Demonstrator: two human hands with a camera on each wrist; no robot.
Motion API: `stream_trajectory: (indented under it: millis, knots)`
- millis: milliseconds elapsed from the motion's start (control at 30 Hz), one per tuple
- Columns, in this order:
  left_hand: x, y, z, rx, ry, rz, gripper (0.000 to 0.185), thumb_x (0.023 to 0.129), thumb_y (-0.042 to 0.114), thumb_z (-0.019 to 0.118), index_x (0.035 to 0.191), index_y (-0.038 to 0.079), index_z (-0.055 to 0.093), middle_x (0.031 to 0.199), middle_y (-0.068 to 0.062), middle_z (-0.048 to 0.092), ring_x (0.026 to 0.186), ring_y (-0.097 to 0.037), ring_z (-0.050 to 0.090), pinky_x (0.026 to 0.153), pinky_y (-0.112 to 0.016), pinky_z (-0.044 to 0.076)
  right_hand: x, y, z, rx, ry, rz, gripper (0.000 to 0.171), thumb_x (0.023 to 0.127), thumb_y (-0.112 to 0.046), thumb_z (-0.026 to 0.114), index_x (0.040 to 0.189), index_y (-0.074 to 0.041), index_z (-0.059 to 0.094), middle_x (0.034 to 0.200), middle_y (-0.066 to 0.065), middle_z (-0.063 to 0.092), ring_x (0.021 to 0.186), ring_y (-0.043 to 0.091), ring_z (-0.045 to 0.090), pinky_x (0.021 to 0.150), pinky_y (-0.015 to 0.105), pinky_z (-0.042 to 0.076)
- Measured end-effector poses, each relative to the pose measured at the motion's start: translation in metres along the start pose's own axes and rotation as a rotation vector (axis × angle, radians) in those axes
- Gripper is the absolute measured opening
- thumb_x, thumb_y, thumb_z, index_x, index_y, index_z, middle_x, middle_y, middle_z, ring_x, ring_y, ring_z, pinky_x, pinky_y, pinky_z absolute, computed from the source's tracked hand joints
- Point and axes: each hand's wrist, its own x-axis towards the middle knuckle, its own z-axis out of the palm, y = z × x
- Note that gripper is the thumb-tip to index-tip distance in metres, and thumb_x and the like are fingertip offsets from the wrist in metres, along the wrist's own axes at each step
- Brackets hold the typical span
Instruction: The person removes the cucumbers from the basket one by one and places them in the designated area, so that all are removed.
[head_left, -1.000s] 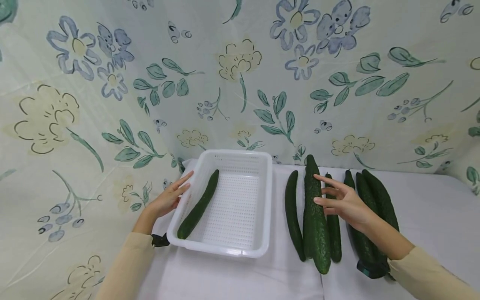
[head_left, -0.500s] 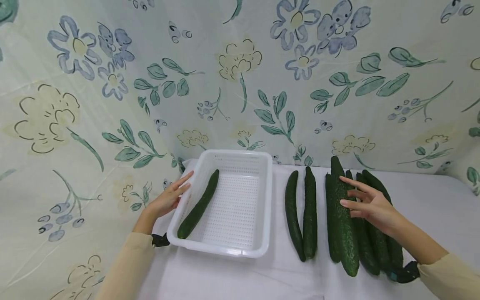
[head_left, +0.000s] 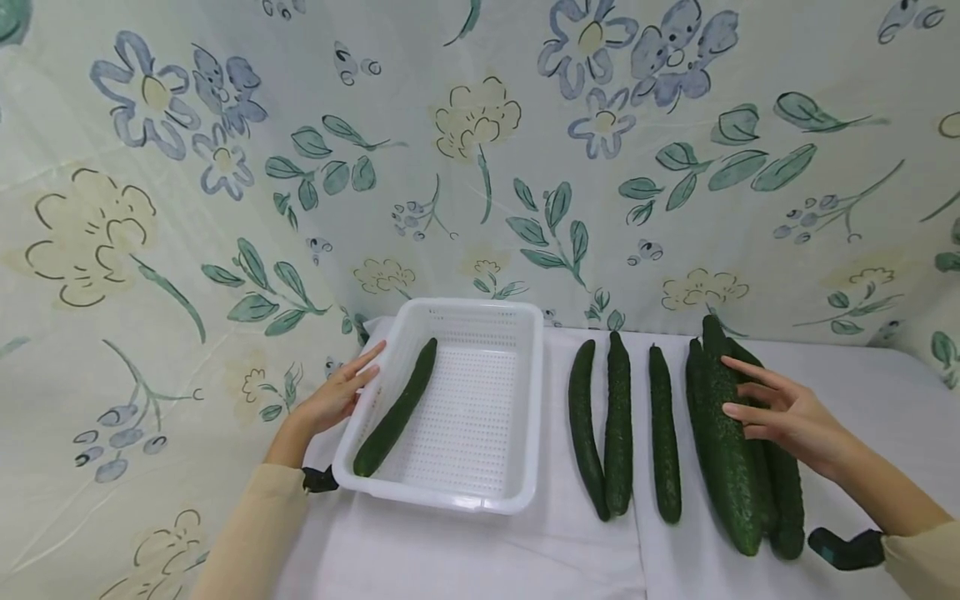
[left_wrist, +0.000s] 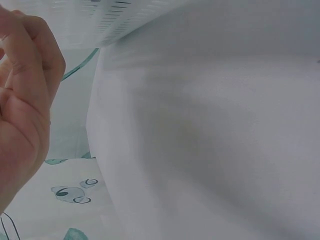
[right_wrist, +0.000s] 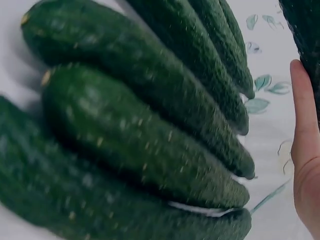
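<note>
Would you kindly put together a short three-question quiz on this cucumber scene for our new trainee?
1. True or false: the white basket holds three cucumbers.
2. How many cucumbers lie singly on the white cloth between the basket and the bunch under the right hand?
3. Multiple choice: the left hand is A) lifting a cucumber, B) resting with straight fingers on the basket's left rim, C) flat on the cloth away from the basket.

Key:
1. False; only one cucumber in the basket.
2. Three.
3. B.
</note>
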Motion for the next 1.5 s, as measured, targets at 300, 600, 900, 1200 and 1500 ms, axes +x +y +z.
stream_trajectory:
  millis: [300,600,900,1200,1500]
  knots:
    - [0.0,0.0,0.0,0.006,0.006,0.002,0.052,0.1,0.025,0.039,0.148,0.029,0.018,0.143,-0.013,0.03,0.11,-0.028,0.045,0.08,-0.041,0.048,-0.009,0.009,-0.021,-0.095,0.045,0.05,0.066,0.094,-0.007,0.052,0.147,-0.027,0.02,0.125,0.003,0.028,0.094,0.007,0.055,0.069,0.039,0.051]
    - [0.001,-0.004,-0.001,0.023,0.022,0.014,0.052,0.1,0.026,0.04,0.147,0.03,0.02,0.142,-0.013,0.031,0.107,-0.029,0.047,0.078,-0.042,0.049,-0.016,0.023,-0.05,-0.14,0.042,0.054,0.067,0.094,-0.006,0.051,0.148,-0.027,0.018,0.119,-0.009,0.04,0.092,0.006,0.058,0.068,0.038,0.051]
    - [0.009,-0.02,-0.009,0.044,0.051,0.016,0.048,0.099,0.03,0.041,0.143,0.041,0.026,0.139,-0.007,0.037,0.108,-0.028,0.049,0.078,-0.043,0.049,-0.021,0.037,-0.074,-0.27,0.112,0.15,0.072,0.093,-0.018,0.056,0.147,-0.035,0.012,0.113,-0.015,0.038,0.087,0.001,0.057,0.068,0.038,0.052]
    - [0.008,-0.019,-0.009,0.034,0.029,0.019,0.048,0.1,0.03,0.039,0.144,0.039,0.024,0.139,-0.01,0.035,0.109,-0.028,0.047,0.079,-0.043,0.049,-0.027,0.052,-0.09,-0.315,0.139,0.195,0.074,0.092,-0.024,0.057,0.146,-0.038,0.008,0.136,0.026,0.022,0.084,-0.012,0.051,0.071,0.043,0.051]
    - [0.008,-0.018,-0.009,0.037,0.035,0.027,0.049,0.099,0.031,0.04,0.144,0.039,0.024,0.143,-0.007,0.032,0.113,-0.029,0.045,0.082,-0.043,0.047,-0.029,0.065,-0.106,-0.319,0.173,0.233,0.08,0.091,-0.029,0.058,0.144,-0.04,0.001,0.135,0.047,0.004,0.078,-0.014,0.048,0.07,0.043,0.051]
